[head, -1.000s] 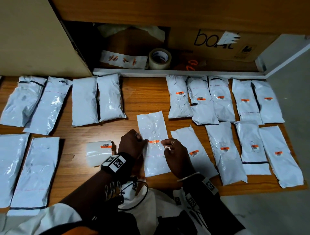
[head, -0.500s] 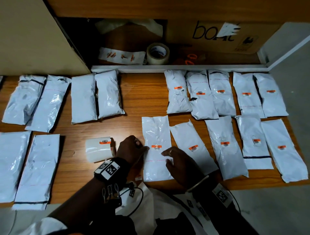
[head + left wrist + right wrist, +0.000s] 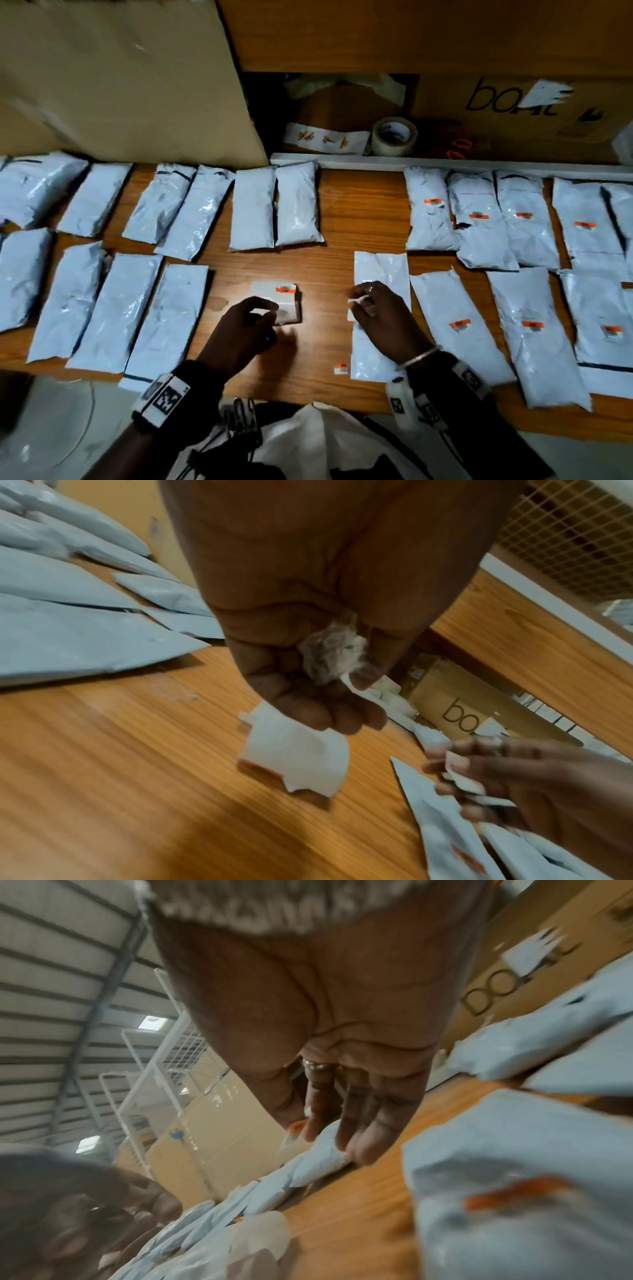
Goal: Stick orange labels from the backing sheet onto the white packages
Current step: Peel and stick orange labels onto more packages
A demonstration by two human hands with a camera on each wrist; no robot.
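Pinching a peeled orange label between thumb and forefinger, the right hand hovers over the white package beneath it and should press it flat there, while beside it the left hand, clutching crumpled scraps, reaches the backing sheet.

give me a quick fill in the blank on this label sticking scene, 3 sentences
1. The roll of tape stands beside a cardboard box printed with the letters ____.
2. The left hand reaches to the backing sheet, which carries one ____ label.
3. The packages on the person's ____ side already carry labels.

Missing words: bo; orange; right
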